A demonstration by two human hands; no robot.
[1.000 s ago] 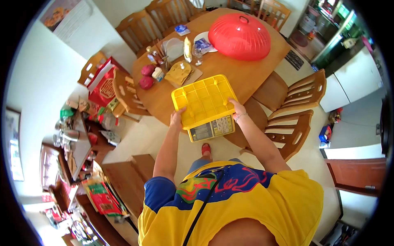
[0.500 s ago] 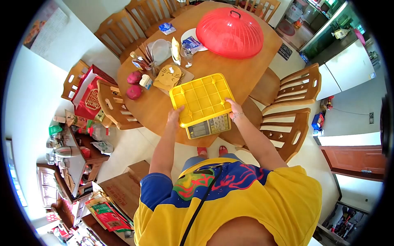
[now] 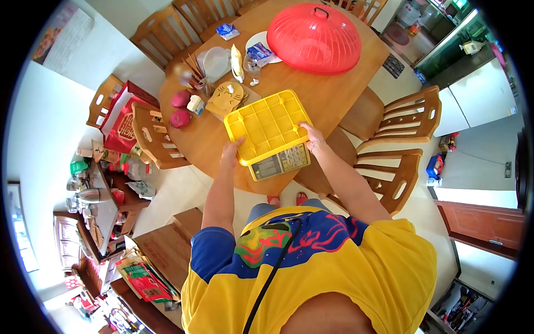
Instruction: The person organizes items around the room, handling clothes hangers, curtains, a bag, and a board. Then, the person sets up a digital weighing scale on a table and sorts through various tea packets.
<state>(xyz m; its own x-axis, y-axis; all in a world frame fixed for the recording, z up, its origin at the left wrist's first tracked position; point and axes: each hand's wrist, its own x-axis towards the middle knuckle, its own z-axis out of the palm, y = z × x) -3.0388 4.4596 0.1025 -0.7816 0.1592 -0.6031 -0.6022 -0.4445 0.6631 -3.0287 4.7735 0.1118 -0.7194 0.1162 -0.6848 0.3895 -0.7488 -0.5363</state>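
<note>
A yellow plastic tray [image 3: 268, 127], its face divided by a grid of ribs, is gripped at opposite edges by my two hands. My left hand [image 3: 232, 151] closes on the left edge with the thumb on top. On the right edge, my right hand [image 3: 312, 135] does the same, a bracelet at its wrist. Directly below the tray's near edge shows a yellow weighing scale [image 3: 280, 162] with a display and a keypad. The tray covers the rest of the scale, and I cannot tell whether they touch.
On the wooden table [image 3: 328, 92] are a red dome food cover [image 3: 314, 39], cat-face coasters [image 3: 226, 99], dark pink round fruits [image 3: 180, 118], a small white carton [image 3: 196, 104] and a yellow packet [image 3: 237, 64]. Wooden chairs [image 3: 384, 167] stand at both sides. A cardboard box [image 3: 161, 245] is at lower left.
The view has shifted slightly, and the tray with the scale appears a little higher and to the left. Both hands keep the same hold on the tray.
</note>
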